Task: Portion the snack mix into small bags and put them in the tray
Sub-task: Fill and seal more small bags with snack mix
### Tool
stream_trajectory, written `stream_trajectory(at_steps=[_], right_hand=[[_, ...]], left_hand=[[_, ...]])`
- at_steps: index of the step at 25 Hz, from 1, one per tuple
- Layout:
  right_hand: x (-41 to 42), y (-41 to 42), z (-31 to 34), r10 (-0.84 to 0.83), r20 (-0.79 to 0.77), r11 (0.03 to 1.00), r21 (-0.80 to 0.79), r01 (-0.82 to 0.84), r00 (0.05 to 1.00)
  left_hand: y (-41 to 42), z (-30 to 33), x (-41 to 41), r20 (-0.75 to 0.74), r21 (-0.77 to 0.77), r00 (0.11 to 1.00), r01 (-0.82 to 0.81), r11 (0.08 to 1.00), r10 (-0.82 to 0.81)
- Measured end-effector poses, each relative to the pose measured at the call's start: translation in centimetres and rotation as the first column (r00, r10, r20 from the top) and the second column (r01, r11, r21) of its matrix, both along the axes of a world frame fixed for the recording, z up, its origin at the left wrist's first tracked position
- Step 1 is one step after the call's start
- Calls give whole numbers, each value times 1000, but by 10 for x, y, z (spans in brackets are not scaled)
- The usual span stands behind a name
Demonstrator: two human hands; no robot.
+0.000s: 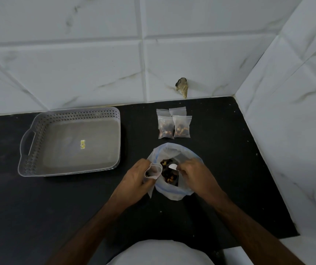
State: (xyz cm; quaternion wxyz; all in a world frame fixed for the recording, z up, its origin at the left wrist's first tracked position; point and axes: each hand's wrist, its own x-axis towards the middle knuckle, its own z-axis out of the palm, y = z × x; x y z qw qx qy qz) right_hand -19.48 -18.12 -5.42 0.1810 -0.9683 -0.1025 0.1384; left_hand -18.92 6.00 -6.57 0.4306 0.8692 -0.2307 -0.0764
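Holding the small clear bag (153, 172) open, the left hand (134, 178) may tilt it while the right hand (190, 172), closed on a white scoop (173, 166), spills mix.

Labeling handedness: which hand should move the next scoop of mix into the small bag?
Right. The right hand already has the white scoop inside the big bag, while the left hand holds the small bag open beside it.

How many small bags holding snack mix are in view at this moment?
3: two filled small bags lie side by side on the counter behind the large bag; one is in the left hand.
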Motion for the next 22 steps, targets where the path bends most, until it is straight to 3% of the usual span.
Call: stream_trajectory(at_steps=[9,16,18,20,22], right_hand=[[-4,13,-5,-316,-255,931,104,351,914],[-2,13,-7,-323,-408,907,122,402,854],[-4,12,-8,-336,-368,899,150,412,867],[-10,13,-12,-343,-232,895,214,392,910],[-14,15,-15,-307,-167,897,277,344,937]], left_hand=[[-6,7,3,26,-11,1000,-5,1000,6],[-4,6,0,23,-23,999,36,999,-35],[-3,7,0,9,-31,999,51,998,-50],[-3,8,-3,-10,-71,999,46,996,-47],[-3,9,-9,-79,-162,996,-52,986,39]])
